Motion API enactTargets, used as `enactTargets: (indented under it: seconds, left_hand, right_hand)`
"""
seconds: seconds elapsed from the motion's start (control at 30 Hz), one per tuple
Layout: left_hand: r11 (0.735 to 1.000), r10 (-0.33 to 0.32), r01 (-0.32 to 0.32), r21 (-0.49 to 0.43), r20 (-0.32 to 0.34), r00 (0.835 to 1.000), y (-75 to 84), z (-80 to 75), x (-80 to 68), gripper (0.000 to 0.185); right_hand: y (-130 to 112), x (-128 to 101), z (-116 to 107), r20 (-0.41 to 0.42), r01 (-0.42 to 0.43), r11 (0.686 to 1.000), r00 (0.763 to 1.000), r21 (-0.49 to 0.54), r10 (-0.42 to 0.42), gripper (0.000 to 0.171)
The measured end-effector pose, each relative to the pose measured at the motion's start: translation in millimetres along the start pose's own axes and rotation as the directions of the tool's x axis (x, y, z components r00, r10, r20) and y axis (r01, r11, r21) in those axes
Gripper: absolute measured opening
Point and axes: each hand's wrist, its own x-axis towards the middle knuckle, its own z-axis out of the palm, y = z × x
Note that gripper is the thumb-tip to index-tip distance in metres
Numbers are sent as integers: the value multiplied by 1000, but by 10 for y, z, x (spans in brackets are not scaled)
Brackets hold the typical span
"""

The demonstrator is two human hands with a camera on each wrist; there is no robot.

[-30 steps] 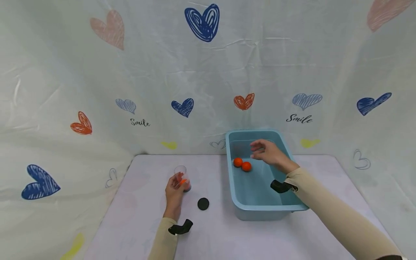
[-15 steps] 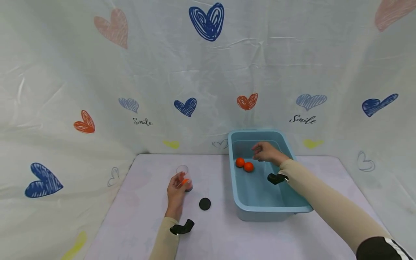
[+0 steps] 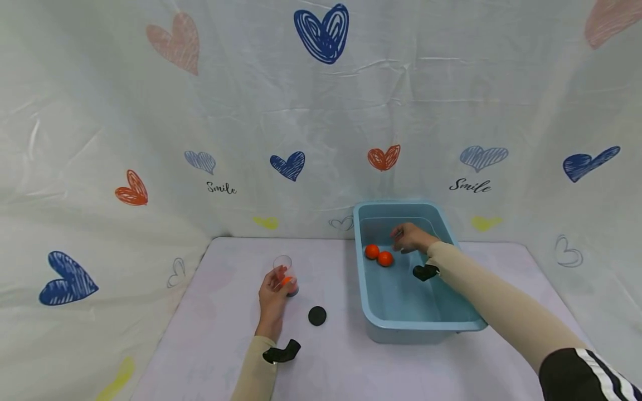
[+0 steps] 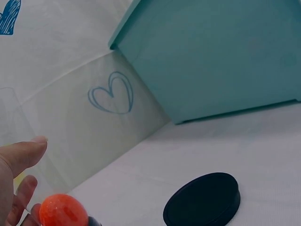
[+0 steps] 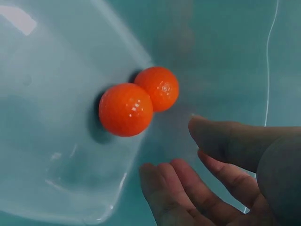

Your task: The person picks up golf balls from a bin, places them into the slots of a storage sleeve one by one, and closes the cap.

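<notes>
In the head view my left hand (image 3: 273, 295) holds a clear cylindrical jar (image 3: 283, 262), its thumb and fingers around the side. An orange ball (image 3: 287, 280) shows low in the jar, above its dark base. In the left wrist view the ball (image 4: 63, 210) sits beside my fingers, the jar's wall barely visible. My right hand (image 3: 410, 237) reaches down inside a blue bin (image 3: 423, 323). Two glossy orange balls (image 5: 125, 110) lie together on the bin's floor, in front of my right fingertips. Those fingers are loosely bent and spread from the thumb, with nothing between them.
A black round lid (image 3: 317, 316) lies on the white table (image 3: 346, 373) between the jar and the bin. The bin's raised walls surround my right hand. Behind the table hangs a pale curtain (image 3: 321, 111) printed with hearts.
My right hand has lowered deeper into the bin, close to the two balls, its fingers tilting downward. My left hand keeps hold of the jar. The head view has shifted slightly.
</notes>
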Motion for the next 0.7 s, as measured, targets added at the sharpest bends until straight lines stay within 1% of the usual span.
enactTargets:
  seconds: [0.2, 0.43, 0.6, 0.7]
  left_hand:
    - [1000, 10, -10, -19, -9, 1000, -5, 12, -1, 53]
    - [1000, 9, -9, -23, -5, 1000, 6, 1, 10, 53]
    - [1000, 5, -6, -14, -5, 1000, -1, -4, 11, 53]
    - [1000, 4, -4, -12, -2, 1000, 0, -6, 7, 54]
  right_hand:
    - [-8, 22, 49, 10, -24, 1000, 1000, -20, 24, 47]
    - [-37, 34, 142, 44, -6, 999, 999, -36, 8, 47]
    - [-43, 69, 195, 34, -10, 998, 999, -58, 12, 44]
    - [-33, 112, 232, 17, -27, 996, 999, -87, 28, 41]
